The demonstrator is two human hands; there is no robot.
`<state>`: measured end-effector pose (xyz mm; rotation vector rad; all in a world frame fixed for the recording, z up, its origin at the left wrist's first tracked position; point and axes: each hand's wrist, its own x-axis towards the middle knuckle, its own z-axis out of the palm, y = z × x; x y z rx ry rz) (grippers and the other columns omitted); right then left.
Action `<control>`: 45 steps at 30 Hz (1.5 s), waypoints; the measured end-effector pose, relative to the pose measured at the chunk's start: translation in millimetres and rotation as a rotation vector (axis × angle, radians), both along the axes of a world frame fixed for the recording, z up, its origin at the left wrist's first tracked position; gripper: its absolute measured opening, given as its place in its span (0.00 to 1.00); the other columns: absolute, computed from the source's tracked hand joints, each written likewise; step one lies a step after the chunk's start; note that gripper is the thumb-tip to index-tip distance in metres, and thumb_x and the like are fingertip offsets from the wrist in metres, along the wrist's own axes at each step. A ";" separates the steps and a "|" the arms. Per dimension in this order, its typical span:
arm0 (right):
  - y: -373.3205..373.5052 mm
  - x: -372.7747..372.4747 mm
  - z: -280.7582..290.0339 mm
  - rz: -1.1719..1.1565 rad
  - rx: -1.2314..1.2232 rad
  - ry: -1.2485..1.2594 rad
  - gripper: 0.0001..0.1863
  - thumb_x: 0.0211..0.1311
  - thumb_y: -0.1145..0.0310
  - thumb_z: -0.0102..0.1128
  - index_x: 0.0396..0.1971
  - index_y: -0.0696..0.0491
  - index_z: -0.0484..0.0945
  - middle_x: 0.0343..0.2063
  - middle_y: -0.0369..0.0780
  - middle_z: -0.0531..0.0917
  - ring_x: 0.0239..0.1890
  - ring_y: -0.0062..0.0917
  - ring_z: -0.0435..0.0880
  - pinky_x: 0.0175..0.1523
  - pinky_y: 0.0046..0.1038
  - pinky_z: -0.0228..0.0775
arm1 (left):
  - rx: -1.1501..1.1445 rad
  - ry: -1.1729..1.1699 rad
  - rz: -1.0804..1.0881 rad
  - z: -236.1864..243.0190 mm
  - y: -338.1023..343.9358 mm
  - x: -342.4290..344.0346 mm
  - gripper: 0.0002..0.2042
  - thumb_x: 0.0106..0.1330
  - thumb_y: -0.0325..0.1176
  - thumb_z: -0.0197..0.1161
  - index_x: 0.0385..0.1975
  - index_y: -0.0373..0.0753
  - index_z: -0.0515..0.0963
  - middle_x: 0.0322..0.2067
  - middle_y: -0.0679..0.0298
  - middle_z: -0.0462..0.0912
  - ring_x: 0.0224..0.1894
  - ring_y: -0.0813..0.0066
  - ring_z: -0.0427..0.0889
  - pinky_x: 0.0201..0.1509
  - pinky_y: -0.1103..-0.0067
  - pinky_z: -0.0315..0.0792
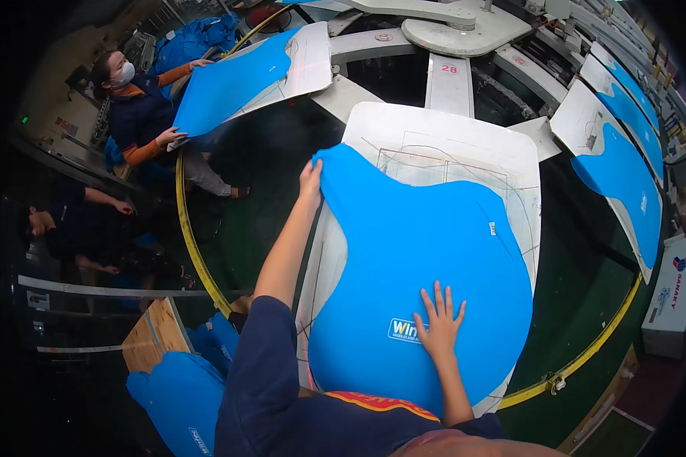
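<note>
A large blue fabric panel with curved edges lies spread over a white platen marked with drawn lines. My left hand is closed on the panel's far left corner, at the platen's left edge. My right hand rests flat on the near part of the panel, fingers spread, partly covering a white printed logo. A small white tag shows near the panel's right edge.
Further platens with blue panels stand at the right and far left, where a co-worker holds a blue panel. A yellow rail curves around. Blue pieces lie by a wooden board. A white box stands right.
</note>
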<state>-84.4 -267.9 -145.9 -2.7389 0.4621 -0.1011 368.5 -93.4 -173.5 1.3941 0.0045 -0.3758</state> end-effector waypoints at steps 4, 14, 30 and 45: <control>-20.3 24.2 20.9 -0.101 0.222 -0.245 0.23 0.64 0.69 0.57 0.60 0.45 0.74 0.68 0.41 0.65 0.65 0.37 0.69 0.67 0.45 0.55 | -0.528 0.016 -0.134 92.4 -19.8 -74.5 0.19 0.76 0.36 0.52 0.64 0.40 0.64 0.58 0.58 0.75 0.59 0.66 0.76 0.64 0.69 0.70; -65.7 32.6 86.0 -0.025 0.035 -0.532 0.23 0.46 0.88 0.51 0.45 0.58 0.79 0.46 0.46 0.82 0.46 0.35 0.82 0.51 0.32 0.74 | -0.382 -0.055 -0.551 235.7 120.9 -399.8 0.32 0.76 0.37 0.49 0.75 0.38 0.43 0.75 0.61 0.47 0.76 0.70 0.45 0.76 0.72 0.41; 169.3 -68.1 322.5 0.104 0.085 -1.681 0.06 0.61 0.74 0.60 0.36 0.60 0.75 0.37 0.46 0.84 0.37 0.30 0.82 0.44 0.31 0.75 | -1.331 -0.620 0.363 363.9 473.3 -804.2 0.44 0.72 0.26 0.55 0.74 0.64 0.28 0.65 0.61 0.66 0.63 0.66 0.73 0.64 0.65 0.73; 737.3 -89.3 470.3 1.158 0.737 -1.505 0.11 0.62 0.77 0.63 0.44 0.57 0.83 0.36 0.42 0.88 0.36 0.23 0.86 0.40 0.23 0.79 | -0.746 -1.320 0.924 425.4 757.8 -1042.4 0.26 0.78 0.27 0.38 0.74 0.56 0.50 0.68 0.56 0.61 0.67 0.60 0.67 0.70 0.60 0.66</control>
